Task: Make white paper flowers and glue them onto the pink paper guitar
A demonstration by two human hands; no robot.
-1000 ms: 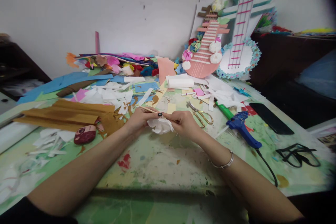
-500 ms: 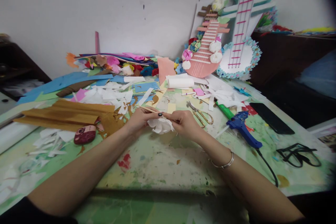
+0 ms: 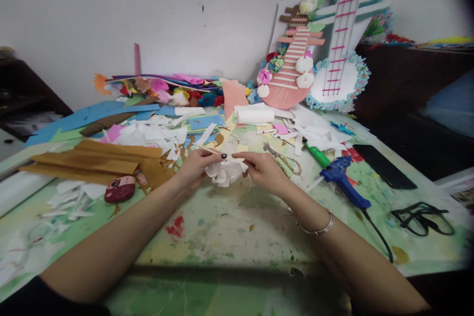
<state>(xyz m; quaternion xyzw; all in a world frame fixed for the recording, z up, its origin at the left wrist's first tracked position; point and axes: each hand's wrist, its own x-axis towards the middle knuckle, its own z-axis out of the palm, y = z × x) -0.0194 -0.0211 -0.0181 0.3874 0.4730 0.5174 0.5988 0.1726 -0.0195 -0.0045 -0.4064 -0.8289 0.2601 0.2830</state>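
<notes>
Between my hands, above the table's middle, is a white paper flower (image 3: 225,174) with ruffled petals spread downward. My left hand (image 3: 196,164) is closed on the flower's left side, its thumb across the top. A thin pale stick (image 3: 205,148) juts out up and to the left from that hand. On the flower's right edge, my right hand (image 3: 262,169) pinches a petal, index finger stretched along the top. A thin white strip hangs below the right fingers. Gold-handled scissors (image 3: 284,160) lie just beyond my right hand.
A blue glue gun (image 3: 344,182), a black phone (image 3: 385,166) and black glasses (image 3: 422,218) lie to the right. Brown crepe paper (image 3: 92,162), a maroon case (image 3: 120,189) and white scraps (image 3: 151,132) lie left. Paper instruments, one a pink lute (image 3: 291,71), lean on the wall.
My right fingers have shifted from the flower's top near the left thumb to its right edge. The flower shows more spread out, and a thin strip now hangs under the right hand.
</notes>
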